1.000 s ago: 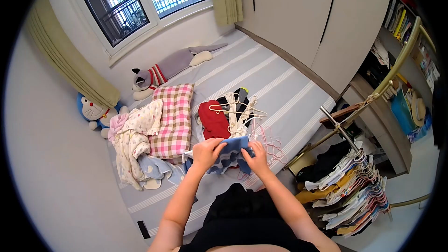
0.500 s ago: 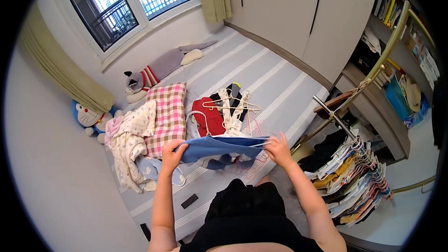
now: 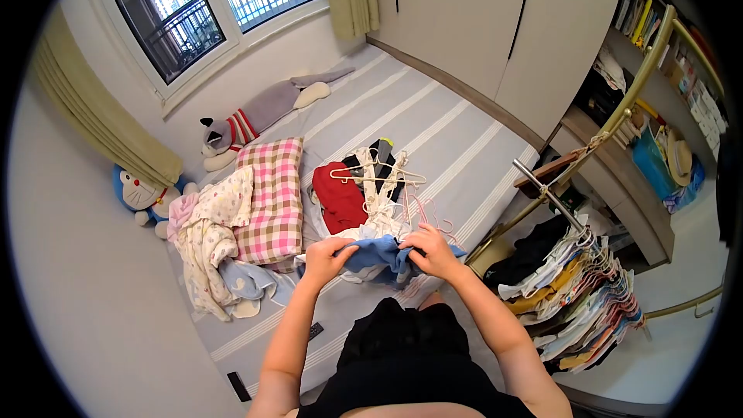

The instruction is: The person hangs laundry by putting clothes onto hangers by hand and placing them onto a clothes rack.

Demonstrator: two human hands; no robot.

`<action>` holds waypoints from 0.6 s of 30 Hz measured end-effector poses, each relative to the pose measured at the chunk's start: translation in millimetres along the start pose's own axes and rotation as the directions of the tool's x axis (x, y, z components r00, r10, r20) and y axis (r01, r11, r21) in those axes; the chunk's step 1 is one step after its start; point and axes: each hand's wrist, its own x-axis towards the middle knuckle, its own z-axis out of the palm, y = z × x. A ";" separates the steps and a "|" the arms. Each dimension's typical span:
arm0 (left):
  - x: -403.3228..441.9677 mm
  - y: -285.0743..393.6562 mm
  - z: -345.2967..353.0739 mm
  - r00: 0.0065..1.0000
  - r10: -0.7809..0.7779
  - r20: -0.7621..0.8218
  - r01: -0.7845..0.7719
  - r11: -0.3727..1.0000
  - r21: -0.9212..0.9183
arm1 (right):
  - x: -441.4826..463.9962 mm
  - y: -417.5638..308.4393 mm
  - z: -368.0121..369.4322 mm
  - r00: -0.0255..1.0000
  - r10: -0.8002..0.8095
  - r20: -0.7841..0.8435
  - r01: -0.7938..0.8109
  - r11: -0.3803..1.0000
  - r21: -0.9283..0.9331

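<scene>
Blue fabric garment (image 3: pixel 373 254), bunched between left hand (image 3: pixel 326 262) and right hand (image 3: pixel 432 252) | both: pinching its edge | step, seemingly: adjusting the garment; next move likely needs two-handed control | beyond hands: crumpled red cloth (image 3: pixel 338 200)

Bed (image 3: pixel 457 139) and plush toys (image 3: pixel 268 114) show a home bedroom; shelves (image 3: pixel 625 50) probably hold books (image 3: pixel 641 22).

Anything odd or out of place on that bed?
Nothing spilled or visibly damaged. Mildly odd: a cream hanger and pink hangers lie scattered at the clothes pile, while others hang on the rack; patterned cloth is heaped partly over the checked pillow.
</scene>
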 end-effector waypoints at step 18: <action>7.0 -49.8 23.1 0.998 0.012 -0.054 -0.001 0.983 0.184 | -41.6 15.3 -20.5 0.808 0.569 -0.151 -0.508 0.804 0.307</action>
